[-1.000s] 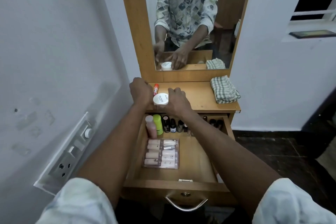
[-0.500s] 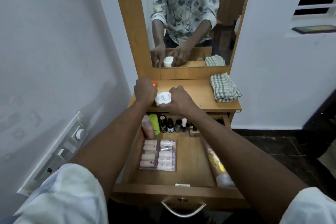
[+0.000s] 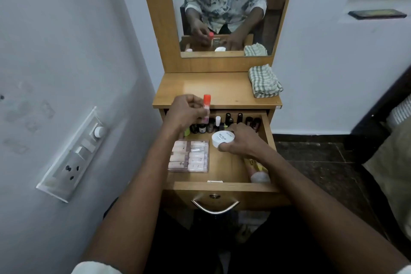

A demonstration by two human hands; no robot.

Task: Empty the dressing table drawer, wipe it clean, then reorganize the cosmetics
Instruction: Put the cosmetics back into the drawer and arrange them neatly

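One blurred red-capped stick (image 3: 206, 105), maybe balm, sits pinched in left hand (image 3: 185, 113); right hand (image 3: 243, 141) clasps white jar (image 3: 222, 138).

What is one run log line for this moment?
left hand: holds red-capped tube upright | right hand: grips white jar over open drawer | checked cloth: on tabletop

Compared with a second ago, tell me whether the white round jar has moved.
Yes. Held by the right hand, the white jar has left the tabletop and come toward the person, now over the open drawer.
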